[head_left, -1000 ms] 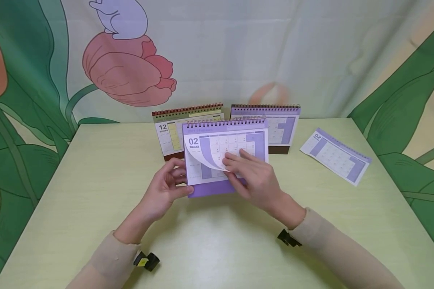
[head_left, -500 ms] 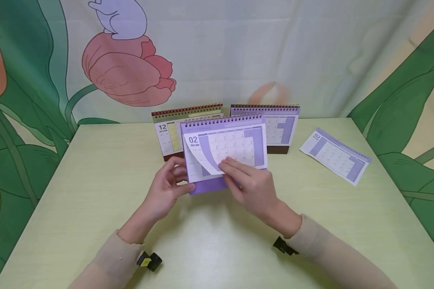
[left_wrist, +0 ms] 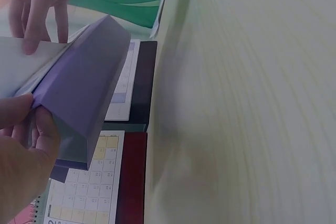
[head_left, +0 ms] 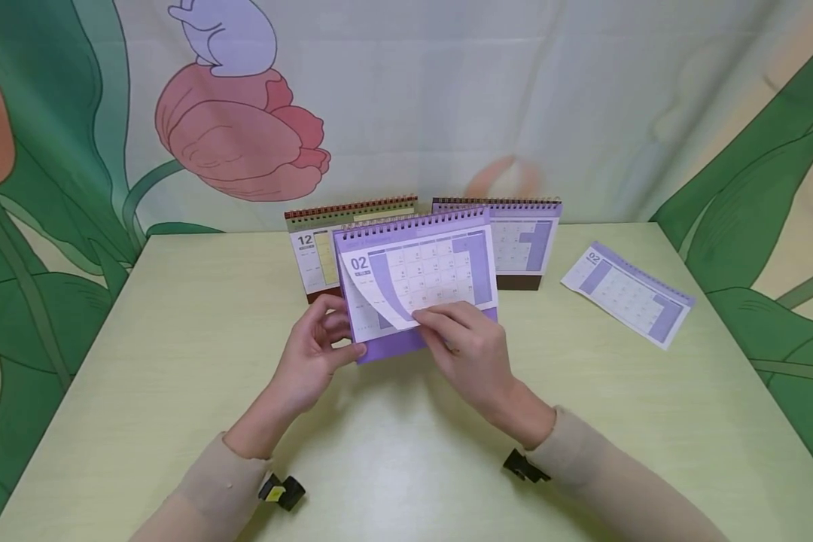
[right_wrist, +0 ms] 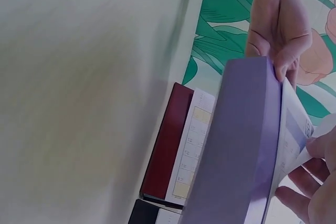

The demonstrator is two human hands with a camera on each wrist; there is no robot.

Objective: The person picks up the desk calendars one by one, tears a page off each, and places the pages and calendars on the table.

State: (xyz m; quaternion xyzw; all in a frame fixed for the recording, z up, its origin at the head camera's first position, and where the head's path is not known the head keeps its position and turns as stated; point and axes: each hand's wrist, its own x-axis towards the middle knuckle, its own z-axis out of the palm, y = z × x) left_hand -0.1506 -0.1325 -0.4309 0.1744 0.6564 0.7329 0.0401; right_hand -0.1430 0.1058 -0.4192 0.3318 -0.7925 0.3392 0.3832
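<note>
A purple spiral desk calendar is held up over the table, tilted toward me. My left hand grips its lower left edge, thumb in front and fingers behind. The front page, marked 02, curls up at its lower left, and another sheet shows underneath. My right hand pinches the bottom edge of that page between thumb and fingers. From the left wrist, the purple stand appears folded and hollow. In the right wrist view, the lifted page bends away from the stand.
Behind stand a green-topped calendar marked 12 and another purple calendar on a dark base, both partly covered. A loose 02 calendar page lies on the table at the right. A printed curtain hangs beyond the table.
My right hand has shifted left and its spread fingers have closed to pinch the page edge. The calendar has tilted slightly, its right side rising.
</note>
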